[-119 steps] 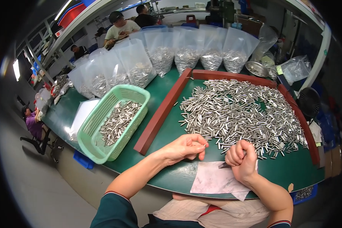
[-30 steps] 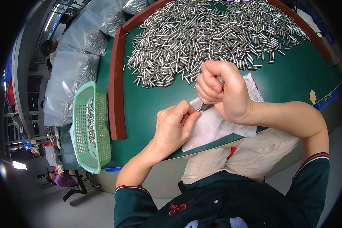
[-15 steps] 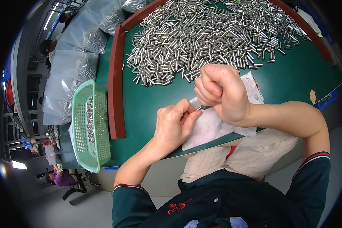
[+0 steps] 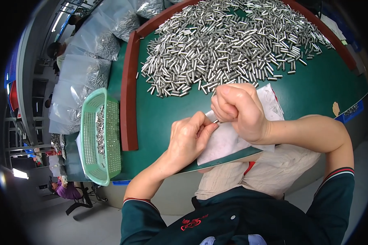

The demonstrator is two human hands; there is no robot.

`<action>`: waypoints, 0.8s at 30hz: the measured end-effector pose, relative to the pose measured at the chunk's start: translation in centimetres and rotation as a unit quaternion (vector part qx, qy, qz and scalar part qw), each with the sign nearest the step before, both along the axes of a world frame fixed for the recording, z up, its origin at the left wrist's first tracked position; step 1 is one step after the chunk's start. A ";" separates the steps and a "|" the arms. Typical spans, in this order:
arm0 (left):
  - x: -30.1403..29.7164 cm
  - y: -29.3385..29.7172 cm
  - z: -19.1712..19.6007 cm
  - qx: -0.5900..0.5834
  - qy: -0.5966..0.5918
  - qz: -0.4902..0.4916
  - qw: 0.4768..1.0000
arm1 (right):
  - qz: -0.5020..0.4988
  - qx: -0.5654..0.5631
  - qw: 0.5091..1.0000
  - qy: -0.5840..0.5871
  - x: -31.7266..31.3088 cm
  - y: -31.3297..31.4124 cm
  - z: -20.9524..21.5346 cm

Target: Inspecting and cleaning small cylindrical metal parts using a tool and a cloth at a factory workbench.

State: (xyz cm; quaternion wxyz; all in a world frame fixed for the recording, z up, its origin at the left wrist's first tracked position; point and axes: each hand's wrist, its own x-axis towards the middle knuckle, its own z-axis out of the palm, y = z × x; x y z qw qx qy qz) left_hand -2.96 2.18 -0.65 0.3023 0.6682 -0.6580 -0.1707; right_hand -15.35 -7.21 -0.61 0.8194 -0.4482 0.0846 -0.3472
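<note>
My right hand (image 4: 238, 109) is closed in a fist around a thin metal tool whose tip pokes out by the thumb. My left hand (image 4: 189, 138) pinches a small silver metal tube (image 4: 216, 121) right at that tip, so the two hands touch. Both hover over a white sheet of paper (image 4: 229, 141) at the near edge of the green table (image 4: 159, 118). Just beyond the hands lies a big heap of the same silver tubes (image 4: 229, 45).
A red-brown wooden frame (image 4: 129, 102) borders the heap on the left. A light green plastic basket (image 4: 100, 136) holding several tubes stands left of it. Clear plastic bags of tubes (image 4: 94, 45) line the far left. Other people sit further off at left.
Four seconds ago my head looked across the table; now it looks down close. Over the last second the hands stay together over the paper, with only slight finger motion.
</note>
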 end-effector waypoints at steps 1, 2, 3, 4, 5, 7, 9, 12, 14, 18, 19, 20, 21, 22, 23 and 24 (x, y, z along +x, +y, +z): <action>0.2 0.1 -0.1 -0.011 0.007 -0.010 1.000 | 0.003 0.024 1.000 0.002 -0.1 -0.1 0.0; 0.7 0.1 0.2 0.030 0.079 0.015 0.996 | 0.008 0.047 0.999 0.004 -0.1 -0.3 0.0; 1.2 0.0 0.6 0.071 0.151 0.039 0.985 | 0.008 0.049 0.999 -0.002 0.0 -0.7 -0.1; 1.9 -0.1 0.3 0.052 0.325 0.012 0.944 | 0.011 0.052 0.999 -0.006 0.0 -0.8 0.0; 2.6 -0.1 0.7 0.117 0.508 0.020 0.853 | 0.015 0.056 0.998 -0.010 0.1 -0.9 0.1; 4.1 -0.3 0.6 0.151 0.637 -0.010 0.756 | 0.029 0.064 0.997 -0.017 0.2 -1.0 0.1; 4.7 -0.5 0.4 0.149 0.663 -0.004 0.733 | 0.042 0.069 0.996 -0.023 0.2 -1.3 -0.2; 5.1 -0.5 0.1 0.152 0.649 0.021 0.745 | 0.050 0.068 0.996 -0.011 0.5 -1.3 -0.2; 4.9 -0.7 -0.1 0.152 0.656 0.023 0.739 | 0.043 0.081 0.996 -0.012 0.5 -1.3 -0.2; 4.5 -0.8 0.1 0.160 0.661 0.036 0.732 | 0.044 0.080 0.996 -0.007 0.4 -1.3 -0.1; 4.5 -0.8 0.2 0.159 0.662 0.037 0.732 | 0.048 0.066 0.997 0.004 0.4 -1.3 0.0; 4.5 -0.8 0.3 0.162 0.668 0.040 0.725 | 0.050 0.065 0.997 0.005 0.4 -1.3 0.0; 4.5 -0.8 0.4 0.166 0.675 0.043 0.718 | 0.048 0.067 0.997 0.008 0.4 -1.3 0.1; 4.6 -0.8 0.5 0.157 0.675 0.051 0.719 | 0.050 0.069 0.996 0.011 0.4 -1.3 0.1; 4.8 -0.8 0.6 0.147 0.675 0.059 0.721 | 0.055 0.068 0.996 0.012 0.4 -1.3 0.1; 5.2 -0.7 0.4 0.129 0.674 0.051 0.726 | 0.054 0.069 0.996 0.014 0.4 -1.3 0.1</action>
